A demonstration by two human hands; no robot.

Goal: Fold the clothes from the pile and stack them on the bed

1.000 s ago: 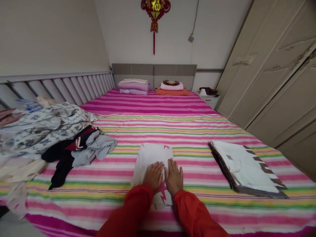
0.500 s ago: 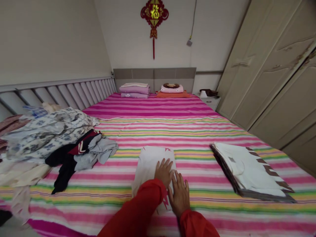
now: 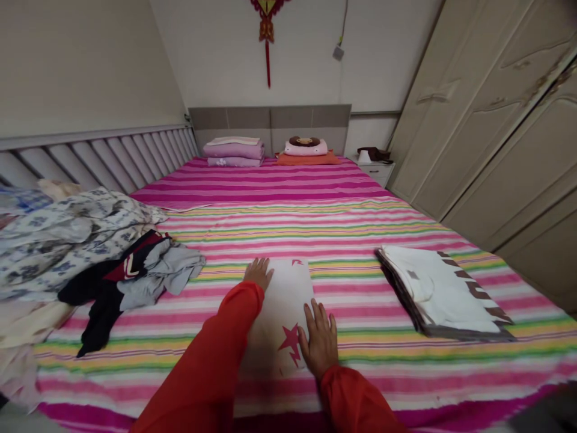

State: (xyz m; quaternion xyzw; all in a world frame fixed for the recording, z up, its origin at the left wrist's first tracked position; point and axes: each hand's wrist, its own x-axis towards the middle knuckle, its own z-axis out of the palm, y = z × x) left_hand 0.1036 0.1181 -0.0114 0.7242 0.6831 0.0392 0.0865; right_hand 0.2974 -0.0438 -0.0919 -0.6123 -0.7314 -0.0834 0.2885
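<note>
A white garment [image 3: 288,294] with red star and zigzag prints lies folded into a long rectangle on the striped bedsheet [image 3: 360,288]. My left hand [image 3: 258,273] rests at its far left corner, fingers spread, holding nothing. Along the garment's near right edge lies my right hand [image 3: 321,338], palm down with its fingers apart. Both of my arms are in red sleeves, and the left sleeve hides part of the garment's left side.
Loose clothes [image 3: 90,234] are heaped on the bed's left. Folded clothes [image 3: 446,294] lie at the right. Folded bedding [image 3: 234,150] and a pink pillow [image 3: 306,147] stand by the headboard [image 3: 311,123]. Wardrobes [image 3: 496,120] line the right side.
My left hand has moved from the garment's middle to its far left corner, uncovering the red star. My right hand stays by the right edge. The view has shifted slightly.
</note>
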